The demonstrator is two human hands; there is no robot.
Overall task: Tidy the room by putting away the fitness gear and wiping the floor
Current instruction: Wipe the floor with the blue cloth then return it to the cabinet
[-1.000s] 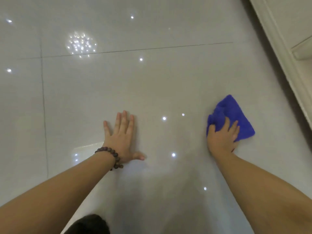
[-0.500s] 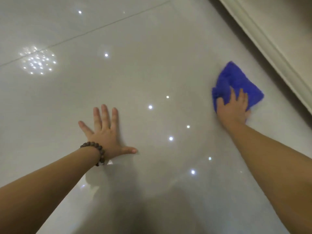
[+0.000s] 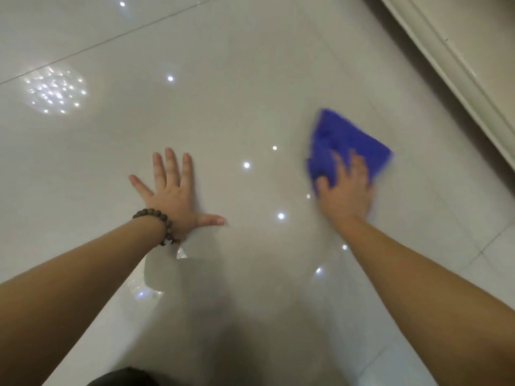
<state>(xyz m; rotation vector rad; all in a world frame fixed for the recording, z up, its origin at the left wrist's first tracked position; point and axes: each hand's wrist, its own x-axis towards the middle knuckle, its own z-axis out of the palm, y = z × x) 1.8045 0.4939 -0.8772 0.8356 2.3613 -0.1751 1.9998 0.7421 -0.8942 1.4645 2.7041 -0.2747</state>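
Observation:
A folded blue cloth (image 3: 345,137) lies on the glossy pale tiled floor (image 3: 237,79) at the right. My right hand (image 3: 347,190) presses down on the cloth's near edge with its fingers spread flat; hand and cloth are motion-blurred. My left hand (image 3: 172,190) rests flat on the floor to the left, fingers straight and thumb out, with a dark bead bracelet (image 3: 158,227) on the wrist. No fitness gear is in view.
A cream skirting board and wall base (image 3: 446,65) run diagonally along the upper right, close beyond the cloth. Ceiling lights reflect as bright dots on the tiles. Grout lines cross the floor at upper left and lower right.
My right hand has slid the blue cloth back toward me and slightly left, away from the skirting board. My left hand has stayed planted on the floor.

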